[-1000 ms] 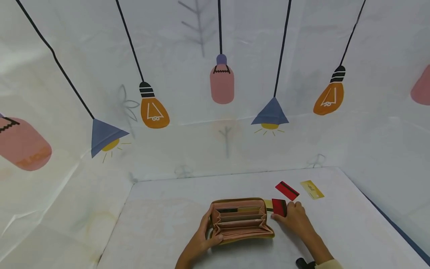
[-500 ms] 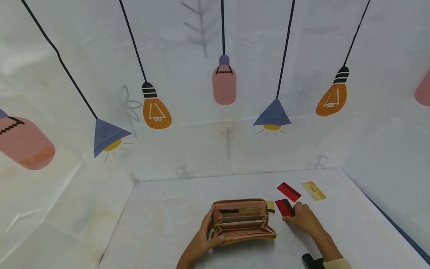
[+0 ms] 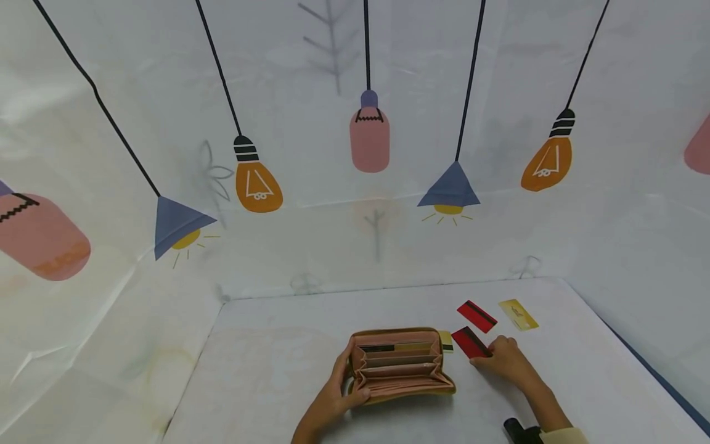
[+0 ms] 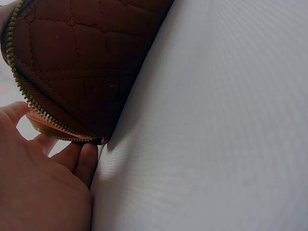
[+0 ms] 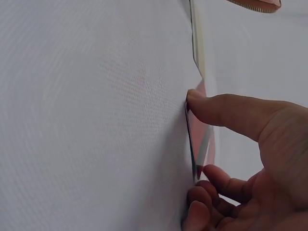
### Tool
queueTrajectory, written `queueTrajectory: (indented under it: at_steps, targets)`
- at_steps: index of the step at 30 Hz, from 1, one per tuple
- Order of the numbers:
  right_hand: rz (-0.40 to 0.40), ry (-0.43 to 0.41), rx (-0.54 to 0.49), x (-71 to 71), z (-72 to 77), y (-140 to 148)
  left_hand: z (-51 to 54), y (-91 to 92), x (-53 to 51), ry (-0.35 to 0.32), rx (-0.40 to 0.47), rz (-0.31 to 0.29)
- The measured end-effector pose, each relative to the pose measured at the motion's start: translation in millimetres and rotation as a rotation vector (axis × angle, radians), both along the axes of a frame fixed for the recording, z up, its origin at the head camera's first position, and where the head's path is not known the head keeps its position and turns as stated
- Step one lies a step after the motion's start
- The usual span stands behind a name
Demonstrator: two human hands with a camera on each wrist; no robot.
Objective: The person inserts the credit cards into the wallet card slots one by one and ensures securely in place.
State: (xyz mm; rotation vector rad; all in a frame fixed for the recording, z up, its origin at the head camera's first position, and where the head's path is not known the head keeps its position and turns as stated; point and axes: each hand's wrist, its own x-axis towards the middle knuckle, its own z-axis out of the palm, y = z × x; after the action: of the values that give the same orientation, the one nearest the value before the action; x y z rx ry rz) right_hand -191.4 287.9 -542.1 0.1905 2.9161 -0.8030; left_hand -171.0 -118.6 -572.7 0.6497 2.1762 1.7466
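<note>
In the head view an open zip wallet [image 3: 396,364] with several inner compartments stands on the white table. My left hand [image 3: 333,398] grips its left side, thumb at the front edge; the left wrist view shows the quilted brown outside [image 4: 82,53] and brass zip beside my left hand [image 4: 43,183]. My right hand [image 3: 510,364] pinches a red card [image 3: 470,343] with a dark stripe, right of the wallet. From the right wrist, the card [image 5: 197,130] is seen nearly edge-on between thumb and fingers of my right hand [image 5: 255,159].
Another red card [image 3: 477,316] and a yellow card [image 3: 518,314] lie behind my right hand. A yellow card with a dark stripe [image 3: 446,341] shows at the wallet's right edge. Lamp-printed white sheeting [image 3: 322,246] surrounds the table [image 3: 249,364].
My right hand has moved right, away from the wallet, with the red card, which is now turned at an angle. My left hand keeps its grip on the wallet.
</note>
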Motion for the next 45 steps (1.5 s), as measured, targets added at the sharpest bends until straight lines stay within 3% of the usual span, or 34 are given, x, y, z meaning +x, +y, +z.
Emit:
queueTrajectory:
  at_steps: [12, 16, 23, 29, 36, 45]
  targets:
    - [-0.018, 0.034, -0.049, 1.4, 0.1, 3, 0.6, -1.1, -0.6, -0.004, 0.014, -0.023]
    - [-0.058, 0.080, -0.056, 3.0, -1.3, 5, -0.1, -3.0, -0.7, 0.002, 0.022, -0.044]
    - [-0.151, 0.086, -0.127, 5.2, -2.5, 8, 0.9, -4.4, -0.7, 0.032, 0.018, -0.049]
    - [-0.155, 0.078, -0.143, 6.8, -0.8, 8, 1.5, -3.9, -0.3, -0.003, 0.002, -0.022]
    - [-0.149, 0.096, -0.143, 10.0, 5.2, 7, -0.1, -3.7, -1.6, 0.031, -0.003, -0.018]
    - [-0.143, 0.111, -0.179, 15.6, 15.3, 3, 1.6, -3.2, 0.3, 0.005, -0.006, -0.007]
